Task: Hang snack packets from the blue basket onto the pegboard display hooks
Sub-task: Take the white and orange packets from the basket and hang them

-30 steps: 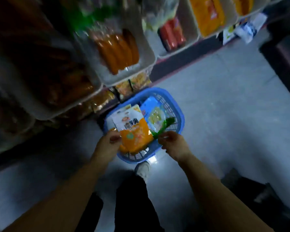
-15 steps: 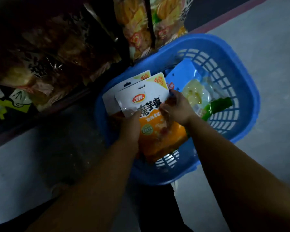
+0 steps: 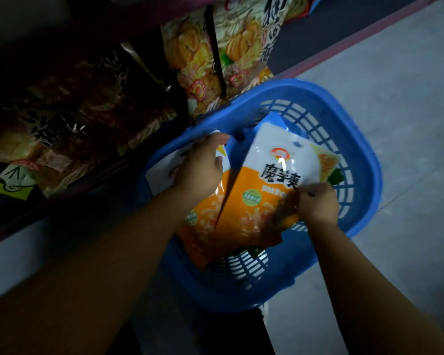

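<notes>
- Currently, head view: two orange-and-white snack packets lie in the blue basket (image 3: 364, 160), which sits on the floor below the shelf of hanging packets (image 3: 195, 60).
- Right hand (image 3: 318, 204) pinches the right edge of the upper packet (image 3: 272, 185), fingers curled.
- Left hand (image 3: 203, 167) lies on the second packet (image 3: 203, 226); its grip probably closes on the top edge, but dim light obscures this.
- Handling: light, limp, glossy film, likely slippery; grip the sealed top margin, where a hang hole would be.

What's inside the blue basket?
The blue basket holds two orange-and-white snack packets, one in each hand. A dark green corner peeks out beneath. Anything deeper is covered.
</notes>
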